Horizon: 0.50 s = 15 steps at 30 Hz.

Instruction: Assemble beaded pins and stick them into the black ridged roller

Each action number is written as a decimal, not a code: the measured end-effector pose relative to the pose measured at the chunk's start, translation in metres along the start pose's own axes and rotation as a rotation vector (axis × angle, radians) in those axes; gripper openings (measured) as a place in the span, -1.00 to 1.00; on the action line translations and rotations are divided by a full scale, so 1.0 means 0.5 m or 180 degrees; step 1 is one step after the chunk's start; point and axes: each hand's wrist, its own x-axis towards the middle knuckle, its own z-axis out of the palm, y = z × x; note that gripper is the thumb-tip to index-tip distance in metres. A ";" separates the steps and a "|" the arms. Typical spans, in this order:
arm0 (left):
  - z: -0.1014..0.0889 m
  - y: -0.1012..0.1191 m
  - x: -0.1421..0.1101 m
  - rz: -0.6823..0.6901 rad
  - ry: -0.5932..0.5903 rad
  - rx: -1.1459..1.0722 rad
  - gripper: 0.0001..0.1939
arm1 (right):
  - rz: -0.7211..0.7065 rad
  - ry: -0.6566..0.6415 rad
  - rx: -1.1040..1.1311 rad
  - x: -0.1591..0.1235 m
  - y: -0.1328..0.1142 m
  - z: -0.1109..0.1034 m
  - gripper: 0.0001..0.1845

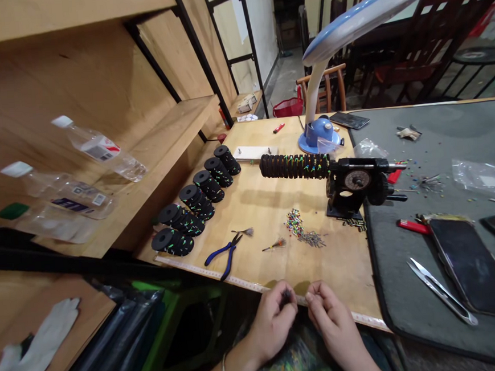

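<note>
At the table's front edge my left hand is closed around a small dark tuft of thin strands; its lower part is hidden in the fingers. Close beside it, my right hand has thumb and forefinger pinched together, and what they hold is too small to make out. Beyond the hands lie a pile of tiny multicoloured beads and grey pieces. A tied bundle of strands rests to the left of the pile, near blue-handled pliers and another bundle.
Black foam spools wound with line stand along the left edge. A black hand-cranked device carries a ribbed roll. Behind it stands a desk lamp. On the grey mat lie thread snips and a phone.
</note>
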 end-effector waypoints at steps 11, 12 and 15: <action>0.006 -0.005 -0.004 -0.0055 -0.0040 -0.0187 -0.82 | 0.0102 -0.0025 0.0248 -0.005 -0.013 0.000 -0.46; 0.007 -0.005 -0.004 -0.0057 -0.0019 -0.0178 -0.81 | 0.0105 -0.0029 0.0267 -0.005 -0.014 0.000 -0.46; 0.010 -0.004 -0.007 -0.0041 0.0014 -0.0160 -0.78 | 0.0077 -0.0028 0.0311 -0.007 -0.012 0.000 -0.46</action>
